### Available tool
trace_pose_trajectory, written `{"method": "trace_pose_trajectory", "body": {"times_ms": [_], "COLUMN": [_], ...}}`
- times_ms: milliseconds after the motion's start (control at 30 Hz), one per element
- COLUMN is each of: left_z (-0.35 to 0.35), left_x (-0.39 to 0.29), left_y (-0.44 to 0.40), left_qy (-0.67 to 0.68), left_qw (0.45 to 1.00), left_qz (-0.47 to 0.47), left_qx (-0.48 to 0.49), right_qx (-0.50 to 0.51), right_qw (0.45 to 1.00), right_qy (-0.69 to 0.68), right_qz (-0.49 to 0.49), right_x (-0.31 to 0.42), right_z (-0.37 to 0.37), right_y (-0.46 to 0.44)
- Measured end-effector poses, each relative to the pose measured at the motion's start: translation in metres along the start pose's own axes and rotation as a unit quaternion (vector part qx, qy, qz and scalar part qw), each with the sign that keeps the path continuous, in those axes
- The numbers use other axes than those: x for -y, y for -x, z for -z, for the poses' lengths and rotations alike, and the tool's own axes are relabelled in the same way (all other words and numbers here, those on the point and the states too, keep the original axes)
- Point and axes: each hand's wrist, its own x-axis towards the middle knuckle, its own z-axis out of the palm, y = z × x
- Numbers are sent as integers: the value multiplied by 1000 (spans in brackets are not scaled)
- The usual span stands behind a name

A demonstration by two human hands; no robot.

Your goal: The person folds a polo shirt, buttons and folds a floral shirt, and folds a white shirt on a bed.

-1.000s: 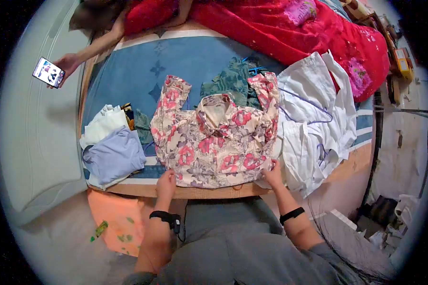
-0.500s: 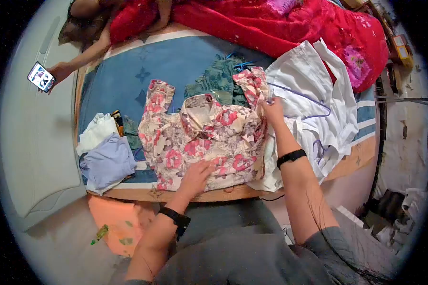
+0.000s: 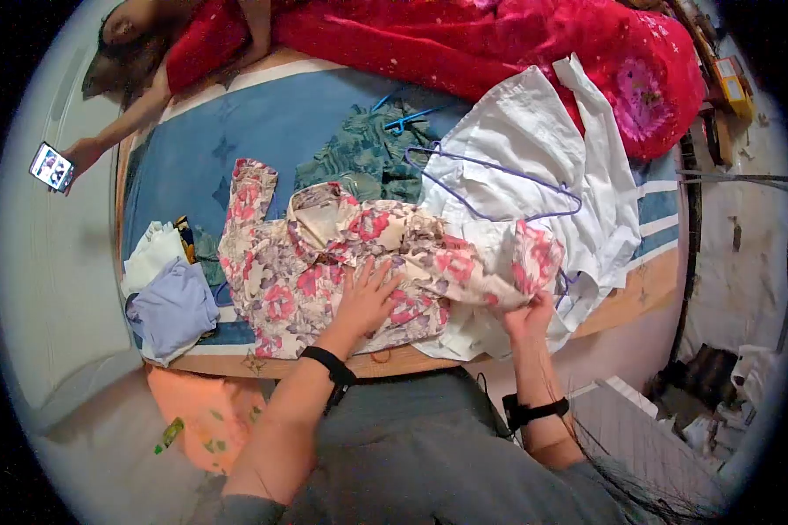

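Observation:
A floral shirt (image 3: 280,302) with pink and grey flowers lies collar-up on the bed, right in front of me. My left hand (image 3: 369,296) rests flat on its front, fingers spread. At the right, my right hand (image 3: 529,317) pinches the end of one sleeve (image 3: 464,262), which is stretched out sideways from the shirt. The other sleeve points up and away from me. Beneath and beyond the stretched sleeve lies a white shirt (image 3: 517,122) with a purple hanger (image 3: 499,214) on it.
Green clothing (image 3: 359,153) with blue hangers lies behind the floral shirt. Folded clothes (image 3: 175,306) are stacked at the left. Another person lies under a red blanket (image 3: 464,52), holding a phone (image 3: 51,166). An orange bag (image 3: 206,416) stands below the bed edge.
My right hand has drawn the right-side sleeve down and toward me, out to the side. My left hand has slid a little up the shirt with its fingers spread wider.

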Motion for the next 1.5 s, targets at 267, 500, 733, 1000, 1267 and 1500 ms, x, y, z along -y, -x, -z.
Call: {"method": "trace_pose_trajectory", "body": {"times_ms": [267, 500, 733, 1000, 1267, 1500], "left_z": [-6, 7, 20, 29, 41, 23], "left_x": [-4, -1, -33, -16, 56, 102], "left_y": [-42, -66, -24, 24, 39, 33], "left_qy": [-10, -34, 86, 775, 627, 447], "left_qw": [999, 997, 984, 557, 776, 893], "left_qz": [16, 24, 94, 209, 75, 15], "left_qx": [-29, -65, -122, 211, -2, -53], "right_qx": [-8, 161, 173, 335, 211, 194], "right_qw": [998, 981, 983, 891, 905, 949], "right_qy": [41, 8, 13, 279, 225, 110], "right_qz": [57, 107, 58, -130, -293, -224], "right_x": [22, 82, 56, -52, -146, -126], "right_z": [0, -43, -101, -102, -108, -118], "right_y": [-24, 2, 53, 113, 104, 54]}}
